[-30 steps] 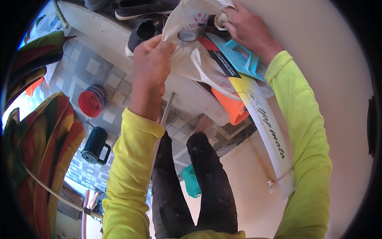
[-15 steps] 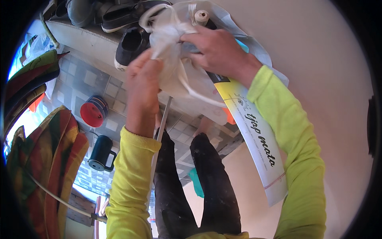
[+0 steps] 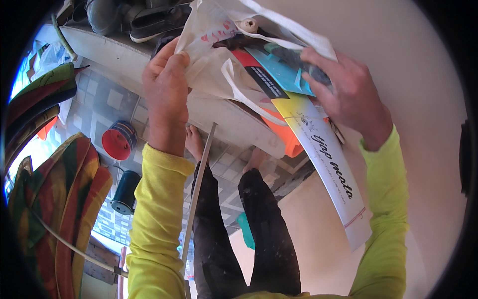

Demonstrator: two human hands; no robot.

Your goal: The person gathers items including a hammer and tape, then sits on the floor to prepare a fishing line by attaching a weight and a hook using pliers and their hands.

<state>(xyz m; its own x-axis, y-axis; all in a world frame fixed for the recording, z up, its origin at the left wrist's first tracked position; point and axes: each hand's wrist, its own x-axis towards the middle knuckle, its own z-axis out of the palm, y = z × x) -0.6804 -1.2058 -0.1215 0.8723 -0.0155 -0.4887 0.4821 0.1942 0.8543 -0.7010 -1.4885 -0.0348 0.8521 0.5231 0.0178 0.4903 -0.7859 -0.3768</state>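
At the upper middle, my left hand point(image 3: 167, 87) pinches the edge of a white cloth bag point(image 3: 206, 52) with red markings. My right hand point(image 3: 348, 92), right of the bag's mouth, closes round a dark grey-green, long rounded object point(image 3: 291, 57) whose kind I cannot make out. A white bag strap point(image 3: 298, 35) runs up against the right fingers. Out of the open bag sticks a long white and yellow printed packet point(image 3: 323, 159) with a band round its lower end. Beside it show a light-blue flat sheet point(image 3: 279, 72), a pale roll point(image 3: 249, 25) and something orange point(image 3: 286, 132).
Dark shoes point(image 3: 159, 22) stand on a pale ledge point(image 3: 99, 45) at upper left. On the tiled floor are a red-lined round container point(image 3: 118, 140) and a dark green mug point(image 3: 127, 192). Striped cloth point(image 3: 59, 199) hangs left; a thin metal bar point(image 3: 199, 189) passes near my legs.
My right hand has moved right, away from the left, and now grips the dark object. The bunched bag has spread open, showing its contents. My left hand has shifted slightly left.
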